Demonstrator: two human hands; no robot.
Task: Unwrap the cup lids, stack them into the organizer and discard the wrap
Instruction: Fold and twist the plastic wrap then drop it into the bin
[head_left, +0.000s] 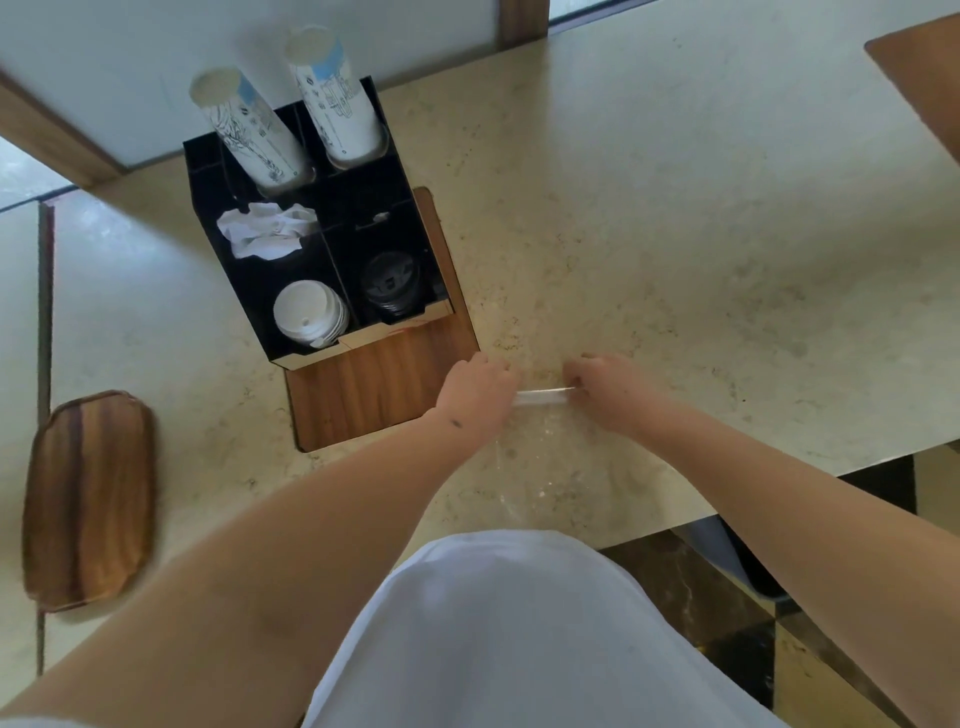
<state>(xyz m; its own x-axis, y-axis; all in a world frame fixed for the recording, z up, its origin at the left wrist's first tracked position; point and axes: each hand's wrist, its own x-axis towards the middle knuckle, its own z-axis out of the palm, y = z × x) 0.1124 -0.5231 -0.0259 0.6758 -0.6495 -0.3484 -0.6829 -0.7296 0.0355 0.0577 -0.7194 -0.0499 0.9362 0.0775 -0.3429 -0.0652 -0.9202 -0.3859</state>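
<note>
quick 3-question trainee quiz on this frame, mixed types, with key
1. True or false: the white lids sit in the organizer's front-left compartment.
2. What do the left hand and right hand hold between them? A) a paper cup B) a stretched strip of clear wrap C) the wooden tray
3. Fill in: the compartment beside the white lids holds ____ lids.

Key: 1 true; 2 B; 3 black.

left hand (475, 392), right hand (610, 392), both pinching, arms outstretched
</note>
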